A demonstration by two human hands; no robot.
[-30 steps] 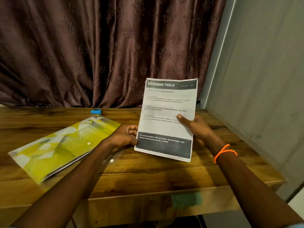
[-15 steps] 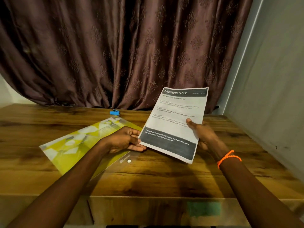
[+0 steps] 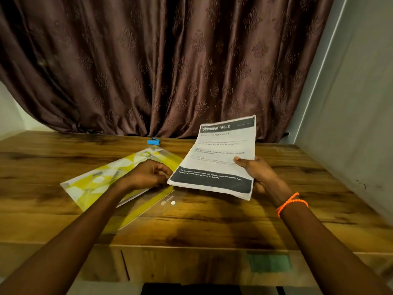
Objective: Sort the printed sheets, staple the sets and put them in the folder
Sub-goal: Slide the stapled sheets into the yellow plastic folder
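The right hand (image 3: pixel 258 173), an orange bead bracelet (image 3: pixel 291 203) at its wrist, grips the right edge of the white printed sheets with dark header and footer bands (image 3: pixel 221 158), thumb on top, holding them tilted above the wooden table (image 3: pixel 212 220). The left hand (image 3: pixel 146 174) lies with fingers curled over the yellow-and-white patterned plastic folder (image 3: pixel 93 184) flat on the table, its fingertips at the sheets' lower left corner; whether it pinches anything cannot be told. A small blue stapler (image 3: pixel 153 142) sits just beyond the folder near the brown curtain (image 3: pixel 170 60).

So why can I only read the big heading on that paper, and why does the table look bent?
Head view: the printed sheets are dimly lit and soft, so only the heading is sharp enough; the wide-angle lens bows the table edges and curtain.
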